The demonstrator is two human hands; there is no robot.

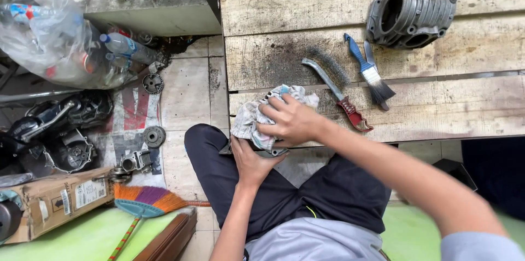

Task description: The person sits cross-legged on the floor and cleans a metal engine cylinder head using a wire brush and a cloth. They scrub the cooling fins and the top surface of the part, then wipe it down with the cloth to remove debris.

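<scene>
Centre frame: right hand [290, 121] clamps a crumpled grey rag [257, 116] at the plank bench [284, 4] edge. Left hand [252, 161] grips a metal part [273, 152] beneath. Wire brush [336, 89], bristled paintbrush [367, 69] and finned cylinder [411, 14] lie upper right.

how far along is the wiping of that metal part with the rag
Done: can't tell; the part is mostly hidden. In hand: right hand presses the rag on it, left hand holds it. Left: wire brush, paintbrush, engine cylinder lie untouched on the bench.
</scene>
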